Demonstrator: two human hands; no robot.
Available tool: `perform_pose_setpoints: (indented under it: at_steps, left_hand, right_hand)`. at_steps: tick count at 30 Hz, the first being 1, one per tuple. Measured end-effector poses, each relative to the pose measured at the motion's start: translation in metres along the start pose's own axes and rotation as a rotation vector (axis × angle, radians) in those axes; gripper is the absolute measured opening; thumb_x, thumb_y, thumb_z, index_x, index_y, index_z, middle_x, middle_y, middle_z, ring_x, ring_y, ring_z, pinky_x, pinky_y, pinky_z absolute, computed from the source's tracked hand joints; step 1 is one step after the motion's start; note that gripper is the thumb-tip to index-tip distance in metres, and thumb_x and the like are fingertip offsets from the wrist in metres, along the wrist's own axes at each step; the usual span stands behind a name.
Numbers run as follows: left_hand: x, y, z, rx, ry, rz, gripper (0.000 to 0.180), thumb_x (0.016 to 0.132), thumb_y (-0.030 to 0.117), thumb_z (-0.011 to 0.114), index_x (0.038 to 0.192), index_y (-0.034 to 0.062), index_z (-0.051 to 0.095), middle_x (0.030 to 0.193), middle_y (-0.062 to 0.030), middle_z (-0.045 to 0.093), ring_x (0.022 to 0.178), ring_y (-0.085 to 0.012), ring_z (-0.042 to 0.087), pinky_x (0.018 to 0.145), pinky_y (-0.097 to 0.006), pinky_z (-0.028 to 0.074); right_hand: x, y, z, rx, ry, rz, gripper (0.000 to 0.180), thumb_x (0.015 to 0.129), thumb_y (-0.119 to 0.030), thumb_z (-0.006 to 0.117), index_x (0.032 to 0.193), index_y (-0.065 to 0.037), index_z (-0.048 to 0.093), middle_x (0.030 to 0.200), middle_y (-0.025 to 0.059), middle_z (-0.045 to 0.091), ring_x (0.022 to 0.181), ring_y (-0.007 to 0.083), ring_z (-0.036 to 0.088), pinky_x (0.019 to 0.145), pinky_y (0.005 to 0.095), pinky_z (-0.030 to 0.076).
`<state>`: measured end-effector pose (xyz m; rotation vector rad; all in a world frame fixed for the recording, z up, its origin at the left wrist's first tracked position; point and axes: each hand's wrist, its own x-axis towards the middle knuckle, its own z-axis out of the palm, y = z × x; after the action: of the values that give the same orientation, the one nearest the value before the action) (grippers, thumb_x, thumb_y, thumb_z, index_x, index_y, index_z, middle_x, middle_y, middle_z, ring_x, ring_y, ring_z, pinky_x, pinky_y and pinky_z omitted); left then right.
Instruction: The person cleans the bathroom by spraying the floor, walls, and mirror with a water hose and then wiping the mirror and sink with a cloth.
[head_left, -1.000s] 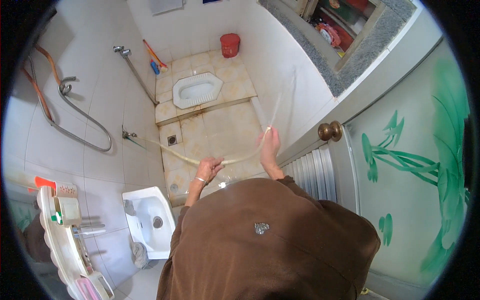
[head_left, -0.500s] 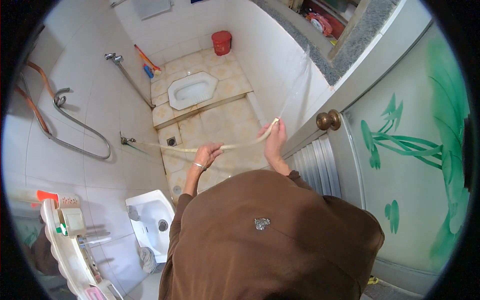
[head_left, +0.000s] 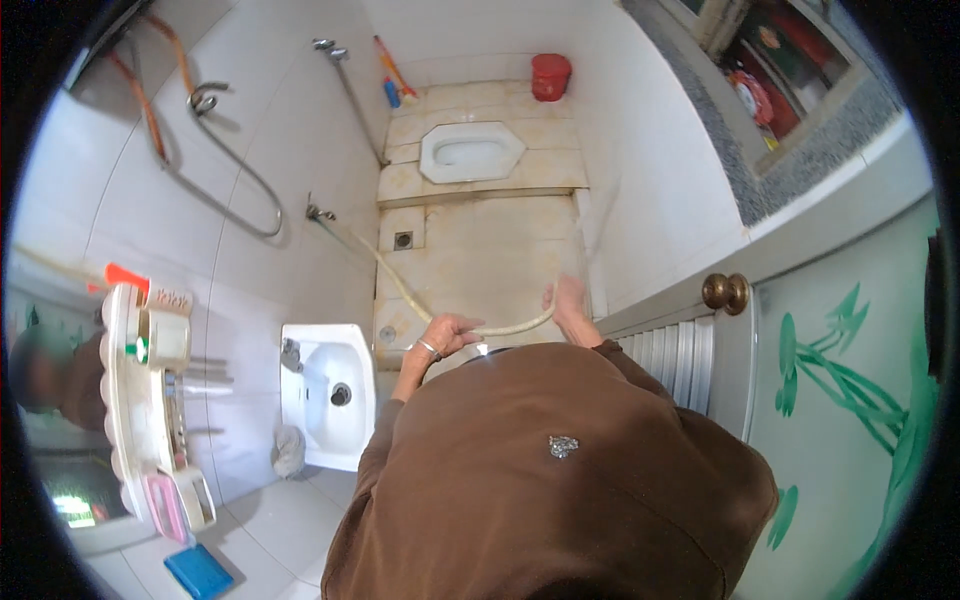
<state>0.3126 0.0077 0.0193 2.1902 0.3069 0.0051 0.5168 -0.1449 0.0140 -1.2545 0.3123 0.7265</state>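
A pale yellow hose (head_left: 400,285) runs from a wall tap (head_left: 318,213) on the left, sagging down to my hands. My left hand (head_left: 450,334), with a silvery band at the wrist, is closed round its middle. Close to its end, my right hand (head_left: 570,302) grips the hose, a little blurred. Between the hands the hose dips in a shallow curve. The hose mouth is hard to make out behind my fingers, and a faint streak, perhaps water, shows by the right wall.
A squat toilet (head_left: 470,152) is set in a raised tiled step, with a red bucket (head_left: 551,78) behind. A floor drain (head_left: 403,240) lies below the tap. A white basin (head_left: 325,450) and a crowded shelf (head_left: 130,380) stand at left, a door with a brass knob (head_left: 725,293) at right.
My view has swung left and down, so the room sits further right. Both hands have come nearer my body with the hose. The clear spray against the right wall has faded to a faint streak.
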Motion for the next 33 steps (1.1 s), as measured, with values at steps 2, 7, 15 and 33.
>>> perform_pose_setpoints:
  at_steps: [2,7,15,33]
  left_hand:
    - [-0.011,0.0,-0.01,0.043,0.049,0.036,0.027,0.071,0.025,0.065,0.096,0.0147,0.062,0.075,-0.0115,0.06,0.072,-0.0286,0.056,0.063,-0.035,0.044]
    - [-0.025,-0.007,-0.021,0.15,0.137,-0.027,0.027,0.076,0.019,0.061,0.1,0.0078,0.059,0.078,-0.012,0.06,0.071,-0.027,0.055,0.064,-0.034,0.044]
    - [-0.026,-0.02,0.005,0.253,0.22,0.106,0.022,0.074,0.02,0.062,0.093,0.0076,0.061,0.073,-0.0131,0.059,0.068,-0.0295,0.054,0.061,-0.036,0.043]
    - [-0.055,0.002,0.0,0.094,0.193,-0.019,0.026,0.073,0.028,0.062,0.09,0.0086,0.06,0.078,-0.013,0.059,0.074,-0.0304,0.055,0.064,-0.036,0.042]
  right_hand:
    - [0.007,0.001,0.026,-0.031,-0.098,-0.011,0.013,0.083,-0.014,0.037,0.076,-0.004,0.039,0.056,0.0088,0.043,0.037,0.0177,0.04,0.03,0.0313,0.032]
    - [0.003,-0.014,0.093,-0.197,-0.336,-0.157,0.015,0.085,-0.019,0.041,0.083,-0.004,0.046,0.058,0.0063,0.045,0.039,0.0142,0.041,0.031,0.0277,0.032]
    - [-0.004,-0.014,0.084,-0.108,-0.29,-0.12,0.021,0.085,-0.018,0.043,0.099,-0.004,0.049,0.057,0.0053,0.044,0.037,0.0116,0.039,0.03,0.0261,0.03]
    - [-0.048,-0.019,0.119,-0.52,-0.598,-0.082,0.016,0.084,-0.02,0.049,0.086,-0.005,0.054,0.061,-0.0013,0.047,0.048,0.0074,0.045,0.039,0.0208,0.033]
